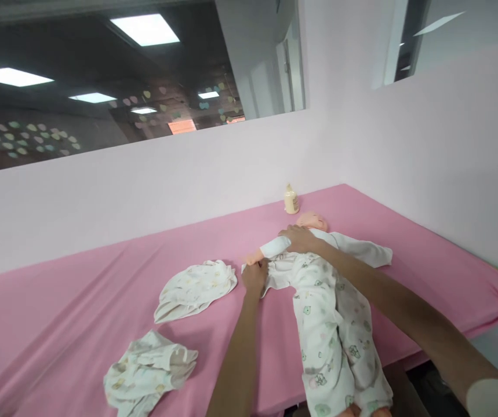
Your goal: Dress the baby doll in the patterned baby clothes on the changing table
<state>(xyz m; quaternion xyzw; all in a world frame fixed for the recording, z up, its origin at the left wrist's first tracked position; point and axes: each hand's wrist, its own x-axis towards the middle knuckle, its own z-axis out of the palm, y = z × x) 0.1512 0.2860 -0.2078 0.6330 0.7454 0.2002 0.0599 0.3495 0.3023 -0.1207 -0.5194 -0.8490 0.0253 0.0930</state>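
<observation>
A baby doll [313, 222] lies on its back on the pink-covered table, its head toward the wall. It wears white printed trousers [318, 313] and a white long sleeve on the arm stretched left. A white baby shirt [278, 279] spreads under that arm, and its other sleeve [364, 249] lies out to the right. My left hand [255, 275] is closed on the shirt's cloth just below the doll's small hand [255, 256]. My right hand [300, 238] is wrapped over the doll's upper arm near the shoulder; its fingertips are partly hidden.
A cream pump bottle [291, 200] stands near the wall, behind the doll's head. Left of my hands lie a folded printed cloth garment [196, 289] and a crumpled one [148, 370]. The pink sheet [79, 289] has creases. White walls [166, 197] bound the table behind and right.
</observation>
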